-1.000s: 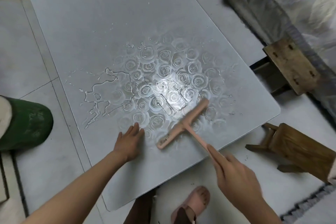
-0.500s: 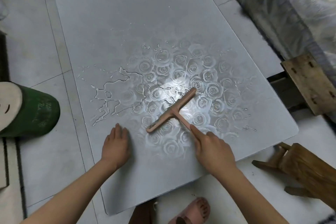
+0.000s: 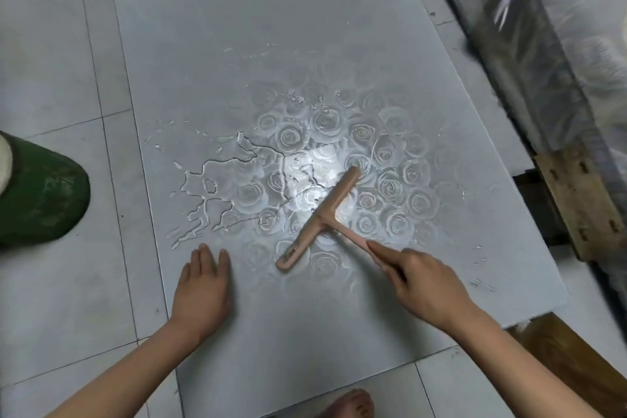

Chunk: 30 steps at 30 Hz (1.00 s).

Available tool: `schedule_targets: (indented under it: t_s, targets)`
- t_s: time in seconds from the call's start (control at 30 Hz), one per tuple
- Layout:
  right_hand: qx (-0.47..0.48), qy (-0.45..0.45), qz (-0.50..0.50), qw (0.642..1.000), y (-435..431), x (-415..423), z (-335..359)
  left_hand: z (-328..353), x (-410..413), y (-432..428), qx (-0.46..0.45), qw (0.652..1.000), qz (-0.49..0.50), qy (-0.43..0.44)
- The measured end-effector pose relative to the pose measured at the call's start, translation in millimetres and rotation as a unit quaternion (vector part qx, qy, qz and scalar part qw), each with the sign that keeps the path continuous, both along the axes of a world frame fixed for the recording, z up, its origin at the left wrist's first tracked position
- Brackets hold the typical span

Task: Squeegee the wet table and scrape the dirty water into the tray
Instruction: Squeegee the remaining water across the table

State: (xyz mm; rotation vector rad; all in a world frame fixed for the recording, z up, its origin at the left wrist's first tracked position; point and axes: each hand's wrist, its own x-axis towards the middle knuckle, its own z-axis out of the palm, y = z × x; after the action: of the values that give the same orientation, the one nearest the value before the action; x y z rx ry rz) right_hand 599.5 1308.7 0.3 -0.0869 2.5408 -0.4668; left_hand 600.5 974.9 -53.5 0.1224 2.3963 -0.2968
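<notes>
Two bare hands are at work on a wet grey table (image 3: 271, 10), seen from above. On the floor off the table's left edge stands a green container (image 3: 40, 193); no tray can be made out in view.

Near the table's near-left corner the left hand (image 3: 202, 288) lies flat, fingers straight and together, palm down on a dry patch. It is most likely there to brace the person leaning over the top.

Just beyond its fingertips, water (image 3: 217, 187) spreads in a thin, ragged-edged pool with stray beads towards the left edge. It shines white where a lamp is mirrored at the middle of the table.

The pink T-shaped squeegee (image 3: 320, 217) sits in that wet middle, on a printed rose pattern (image 3: 393, 187). Its blade lies on the surface at a slant, its left end nearer the person. That angle looks suited to herding the pool sideways.

The right hand (image 3: 424, 285) is wrapped round the handle's end, forefinger stretched along the shaft, probably to press the blade down.

A wooden stool (image 3: 576, 200) stands off the right edge.
</notes>
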Motion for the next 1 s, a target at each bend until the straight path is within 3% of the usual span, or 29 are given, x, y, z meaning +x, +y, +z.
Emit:
schedule_targets:
  t_s: [0.13,0.27,0.4,0.53,0.67,0.83,1.0]
  targets:
    - [0.007,0.029,0.032,0.999,32.2,-21.9,17.4,5.1,-6.6,-19.6,0.088,0.994,-0.007,0.060]
    - [0.053,-0.064,0.065,0.994,68.0,-28.2,33.2,10.5,-13.5,-40.0,0.114,0.991,-0.008,0.070]
    - [0.042,-0.077,0.074,0.993,30.4,-46.7,22.1,5.1,-16.0,-50.6,0.120,0.991,-0.005,0.061]
    - [0.000,-0.046,0.086,0.995,-39.4,-82.2,5.7,6.7,-24.5,-53.2,0.144,0.988,-0.014,0.051]
    - [0.022,-0.005,0.112,0.993,-50.4,-100.5,22.4,5.1,-26.6,-61.4,0.160,0.987,-0.018,0.018]
    - [0.100,-0.052,0.064,0.992,-19.3,-71.8,50.9,3.9,-29.4,-72.2,0.190,0.982,-0.015,-0.009]
    - [0.100,-0.077,-0.005,0.992,-37.9,-51.0,44.8,2.6,-29.3,-72.0,0.176,0.982,-0.056,0.038]
